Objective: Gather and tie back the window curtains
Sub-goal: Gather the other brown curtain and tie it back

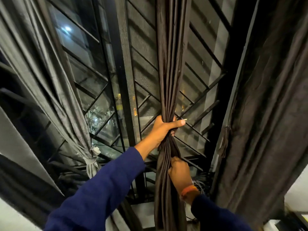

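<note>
A dark brown curtain (pixel 170 67) hangs in the middle of the window, bunched into a narrow column of folds. My left hand (pixel 164 129) grips the bunch from the left, thumb pointing right across it. Just below, my right hand (pixel 179 172) holds the same gathered folds from the right side. A grey curtain (pixel 55 84) on the left is gathered and knotted with a grey tie (pixel 93 157). Another dark curtain (pixel 260 114) hangs loose at the right.
Behind the curtains is a window with black diagonal grille bars (pixel 201 97) and a vertical black frame post (pixel 124 72). Night lights show through the glass. A pale ledge (pixel 298 189) sits at the lower right.
</note>
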